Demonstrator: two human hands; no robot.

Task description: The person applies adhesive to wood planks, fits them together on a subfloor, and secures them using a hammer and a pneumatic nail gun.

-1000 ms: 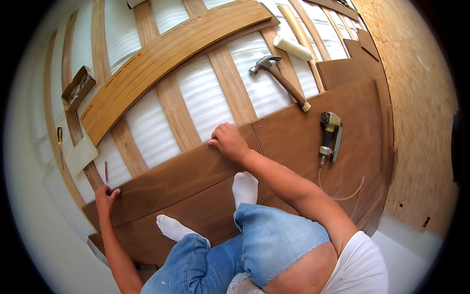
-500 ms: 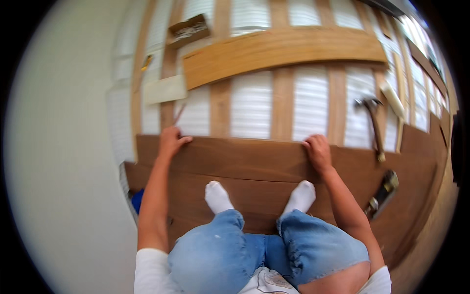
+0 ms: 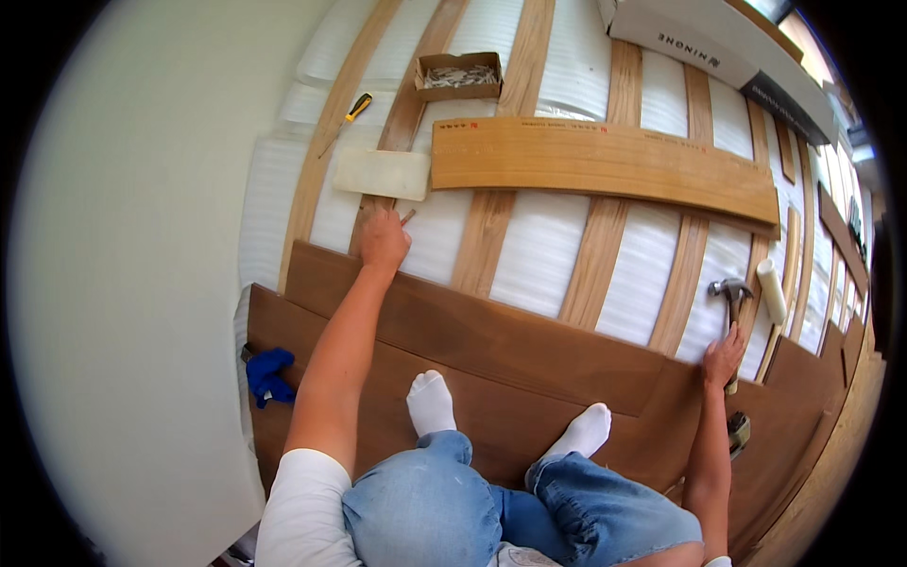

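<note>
My left hand (image 3: 385, 240) reaches down at the far edge of the laid brown floorboards (image 3: 491, 331), its fingers curled in a closed grip. A short brown stick (image 3: 408, 217) pokes out beside the fingers; the rest of it is hidden. Close beyond lies a pale rectangular block (image 3: 382, 175). On the right, my right hand (image 3: 725, 355) is closed around the handle of a claw hammer (image 3: 731, 289). The hammer's metal head rests over the white foam sheet, and its handle end shows below my fingers.
Wooden battens (image 3: 605, 255) cross the white foam underlay (image 3: 539, 250). A lighter plank (image 3: 605, 161) lies across them. Further off are a carton of nails (image 3: 459, 77), a yellow-black screwdriver (image 3: 358, 107) and a long box (image 3: 709, 52). A white roll (image 3: 772, 291) and blue cloth (image 3: 270, 376) lie nearby.
Both hands have left the board's far edge. My left hand has gone forward to the brown stick, and my right hand has moved right onto the hammer's handle. The view has turned.
</note>
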